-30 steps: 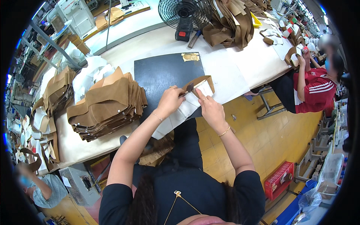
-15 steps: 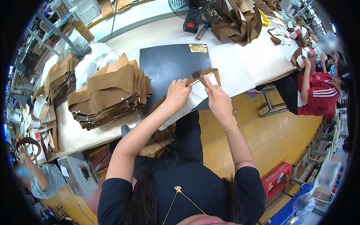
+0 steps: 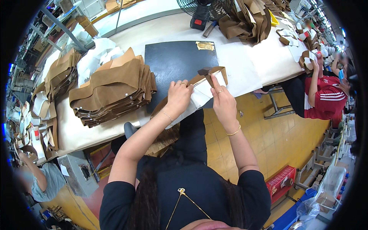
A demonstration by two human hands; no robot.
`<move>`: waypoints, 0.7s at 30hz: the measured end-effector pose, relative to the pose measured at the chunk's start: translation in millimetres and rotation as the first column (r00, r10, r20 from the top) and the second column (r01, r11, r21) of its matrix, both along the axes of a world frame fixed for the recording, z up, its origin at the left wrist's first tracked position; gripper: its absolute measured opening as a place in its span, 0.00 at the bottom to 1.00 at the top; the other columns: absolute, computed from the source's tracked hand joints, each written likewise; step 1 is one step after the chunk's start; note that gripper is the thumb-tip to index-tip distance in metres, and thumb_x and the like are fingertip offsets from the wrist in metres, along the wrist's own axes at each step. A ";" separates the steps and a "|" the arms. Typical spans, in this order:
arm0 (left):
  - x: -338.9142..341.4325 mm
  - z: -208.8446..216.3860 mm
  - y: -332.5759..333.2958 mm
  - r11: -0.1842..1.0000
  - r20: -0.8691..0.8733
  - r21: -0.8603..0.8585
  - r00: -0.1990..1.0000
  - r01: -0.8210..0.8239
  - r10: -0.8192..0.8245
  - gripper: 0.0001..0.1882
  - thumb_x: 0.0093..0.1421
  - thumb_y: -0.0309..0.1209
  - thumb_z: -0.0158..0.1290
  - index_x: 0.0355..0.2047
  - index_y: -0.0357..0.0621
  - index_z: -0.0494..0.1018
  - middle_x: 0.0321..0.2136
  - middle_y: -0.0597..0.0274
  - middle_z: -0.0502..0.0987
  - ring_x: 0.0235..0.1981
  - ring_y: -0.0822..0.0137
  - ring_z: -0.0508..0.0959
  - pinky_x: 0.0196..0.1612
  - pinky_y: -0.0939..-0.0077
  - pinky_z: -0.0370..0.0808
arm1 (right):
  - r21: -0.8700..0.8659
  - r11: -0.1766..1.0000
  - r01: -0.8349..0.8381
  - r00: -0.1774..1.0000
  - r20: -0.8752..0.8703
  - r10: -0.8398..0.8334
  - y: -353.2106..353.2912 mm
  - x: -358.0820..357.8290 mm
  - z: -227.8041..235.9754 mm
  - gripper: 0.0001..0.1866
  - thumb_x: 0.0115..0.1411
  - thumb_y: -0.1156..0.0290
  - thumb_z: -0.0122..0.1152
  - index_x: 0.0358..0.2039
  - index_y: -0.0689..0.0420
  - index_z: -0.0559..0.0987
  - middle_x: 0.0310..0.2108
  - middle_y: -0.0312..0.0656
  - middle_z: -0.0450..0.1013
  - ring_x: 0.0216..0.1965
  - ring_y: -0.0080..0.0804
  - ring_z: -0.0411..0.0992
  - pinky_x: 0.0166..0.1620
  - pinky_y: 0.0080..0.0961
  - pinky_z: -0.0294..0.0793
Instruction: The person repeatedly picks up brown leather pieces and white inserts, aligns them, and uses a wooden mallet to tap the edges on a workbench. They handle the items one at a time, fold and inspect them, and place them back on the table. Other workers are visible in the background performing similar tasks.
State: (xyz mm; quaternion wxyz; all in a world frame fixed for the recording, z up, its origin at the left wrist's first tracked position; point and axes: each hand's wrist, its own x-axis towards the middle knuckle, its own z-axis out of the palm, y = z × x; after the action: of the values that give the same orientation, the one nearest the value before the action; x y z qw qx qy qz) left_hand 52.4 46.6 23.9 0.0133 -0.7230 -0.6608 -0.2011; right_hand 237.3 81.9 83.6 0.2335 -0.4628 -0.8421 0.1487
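Note:
My left hand (image 3: 179, 96) is closed on a long brown leather piece (image 3: 223, 76) with white lining, pressing its folded edge near the black board (image 3: 174, 55). In my right hand (image 3: 224, 104) is a hammer (image 3: 204, 71); its dark head lies at the folded edge, just right of the left fingers. The index finger stretches along the handle, and the other fingers wrap round it, partly hidden. The leather's near end runs under my left forearm toward the table's front edge.
A tall stack of brown leather pieces (image 3: 111, 90) stands left of the board. Beyond the board are a black fan (image 3: 199, 23) and another wooden-handled tool (image 3: 209, 29). More leather (image 3: 245, 25) is heaped at the back right. A co-worker in red (image 3: 326, 96) sits at the right.
The hammer head has shifted slightly up, and now shows sideways at the fold. My left hand keeps its hold on the leather. The whole view has tilted slightly.

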 end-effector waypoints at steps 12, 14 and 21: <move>-10.0 3.2 0.1 0.989 0.345 -0.148 0.938 0.014 0.038 0.11 0.59 0.31 0.57 0.38 0.39 0.82 0.33 0.52 0.78 0.38 0.56 0.78 0.43 0.61 0.71 | -0.039 0.999 -0.030 0.986 0.165 0.036 -6.8 2.5 -23.8 0.24 0.68 0.65 0.52 0.65 0.39 0.69 0.28 0.43 0.74 0.25 0.46 0.76 0.29 0.41 0.76; -19.4 10.6 1.2 0.961 0.519 -0.274 0.846 0.032 0.119 0.12 0.57 0.31 0.59 0.39 0.38 0.82 0.33 0.51 0.78 0.38 0.54 0.78 0.44 0.60 0.72 | -0.029 0.999 -0.043 0.978 0.203 0.048 -5.0 2.7 -21.5 0.24 0.68 0.65 0.52 0.65 0.40 0.69 0.28 0.43 0.74 0.25 0.45 0.76 0.29 0.41 0.76; -10.1 -3.3 -17.1 1.000 0.278 -0.012 0.960 0.021 -0.016 0.07 0.58 0.25 0.56 0.35 0.40 0.82 0.33 0.56 0.76 0.37 0.54 0.77 0.41 0.60 0.72 | 0.001 1.000 -0.014 0.998 -0.056 0.014 -11.1 -7.9 0.5 0.23 0.68 0.65 0.52 0.64 0.38 0.70 0.27 0.43 0.73 0.24 0.46 0.75 0.29 0.41 0.76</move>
State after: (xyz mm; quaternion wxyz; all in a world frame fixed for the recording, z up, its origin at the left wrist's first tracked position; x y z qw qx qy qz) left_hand 42.2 29.5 20.6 -0.0870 -0.6938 -0.6508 -0.2957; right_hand 229.5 70.8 84.0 0.2560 -0.4525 -0.8385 0.1630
